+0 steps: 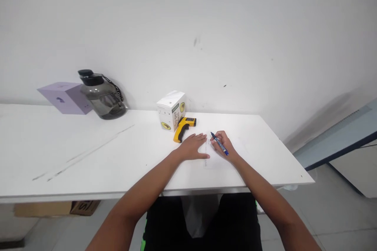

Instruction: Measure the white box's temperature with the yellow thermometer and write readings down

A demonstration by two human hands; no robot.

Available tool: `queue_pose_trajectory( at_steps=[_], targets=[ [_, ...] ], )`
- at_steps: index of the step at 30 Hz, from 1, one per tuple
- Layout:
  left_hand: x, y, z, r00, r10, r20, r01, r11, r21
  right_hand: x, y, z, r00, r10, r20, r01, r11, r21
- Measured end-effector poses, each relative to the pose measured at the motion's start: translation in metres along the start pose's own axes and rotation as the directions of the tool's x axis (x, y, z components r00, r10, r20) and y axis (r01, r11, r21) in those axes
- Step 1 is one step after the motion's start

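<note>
My right hand (223,144) is closed around a blue pen (219,144), which lies slanted across the fingers. Under that hand is a sheet of white paper (215,161) with faint marks, hard to make out against the white table. My left hand (193,148) lies flat with its fingers spread and the thumb pointing to the right, at the paper's left side. Just beyond the left hand, a yellow and black infrared thermometer gun (184,127) rests against a white box with avocado pictures (171,111).
The white table (103,164) runs along a wall. At the back left stand a lilac box (66,98) and a grey see-through bottle with a black lid (103,96). Below the table is a cardboard box (44,209). The table's right edge ends before a light panel (335,137).
</note>
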State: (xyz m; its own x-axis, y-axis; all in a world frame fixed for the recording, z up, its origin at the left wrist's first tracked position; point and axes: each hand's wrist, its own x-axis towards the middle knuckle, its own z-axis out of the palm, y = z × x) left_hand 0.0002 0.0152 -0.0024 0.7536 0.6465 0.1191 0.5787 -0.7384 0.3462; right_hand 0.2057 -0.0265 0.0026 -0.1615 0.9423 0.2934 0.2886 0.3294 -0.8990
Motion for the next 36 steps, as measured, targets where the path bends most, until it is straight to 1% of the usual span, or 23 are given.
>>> queue_pose_trajectory(
  at_steps=[2, 4, 6, 8, 11, 13, 16, 20, 22, 25, 36],
  targets=[
    [-0.0006, 0.0008, 0.0005, 1.000, -0.008, 0.008, 0.008, 1.000, -0.006, 0.0022, 0.0020, 0.0025, 0.999, 0.019, -0.041, -0.016, 0.998, 0.053],
    [-0.0014, 0.0016, -0.0003, 1.000, -0.016, 0.022, 0.017, 1.000, -0.006, 0.0038, 0.0024, 0.0026, 0.995, 0.023, -0.096, -0.020, 0.999, 0.034],
    [-0.0019, 0.0023, -0.0018, 0.999, -0.020, 0.031, 0.020, 1.000, -0.004, 0.0042, 0.0014, 0.0012, 0.992, 0.039, -0.124, -0.039, 0.999, 0.005],
    [-0.0022, 0.0025, -0.0030, 0.999, -0.013, 0.035, 0.013, 1.000, -0.004, 0.0038, -0.0005, -0.0004, 0.990, 0.082, -0.114, -0.079, 0.996, 0.030],
    [-0.0019, 0.0026, -0.0037, 1.000, -0.003, 0.026, 0.003, 1.000, -0.012, 0.0037, -0.0042, -0.0024, 0.983, 0.170, -0.075, -0.160, 0.980, 0.122],
    [-0.0016, 0.0030, -0.0038, 1.000, -0.008, 0.022, 0.008, 1.000, -0.021, 0.0038, -0.0060, -0.0034, 0.979, 0.197, -0.056, -0.188, 0.972, 0.142],
    [-0.0013, 0.0037, -0.0041, 0.999, -0.020, 0.028, 0.021, 0.999, -0.040, 0.0042, -0.0056, -0.0037, 0.979, 0.195, -0.057, -0.190, 0.978, 0.084],
    [-0.0014, 0.0037, -0.0039, 1.000, -0.019, 0.020, 0.020, 0.998, -0.067, 0.0046, -0.0019, -0.0012, 0.972, 0.212, -0.103, -0.225, 0.966, -0.131],
    [-0.0015, 0.0032, -0.0034, 1.000, -0.014, 0.012, 0.015, 0.997, -0.075, 0.0048, -0.0016, 0.0006, 0.968, 0.229, -0.099, -0.245, 0.949, -0.199],
    [-0.0016, 0.0029, -0.0029, 1.000, -0.013, 0.027, 0.015, 0.997, -0.073, 0.0049, -0.0032, 0.0026, 0.968, 0.239, -0.078, -0.250, 0.942, -0.222],
    [-0.0021, 0.0052, -0.0061, 0.997, -0.029, 0.069, 0.034, 0.997, -0.072, 0.0062, -0.0056, 0.0048, 0.967, 0.234, -0.100, -0.251, 0.938, -0.240]
  ],
)
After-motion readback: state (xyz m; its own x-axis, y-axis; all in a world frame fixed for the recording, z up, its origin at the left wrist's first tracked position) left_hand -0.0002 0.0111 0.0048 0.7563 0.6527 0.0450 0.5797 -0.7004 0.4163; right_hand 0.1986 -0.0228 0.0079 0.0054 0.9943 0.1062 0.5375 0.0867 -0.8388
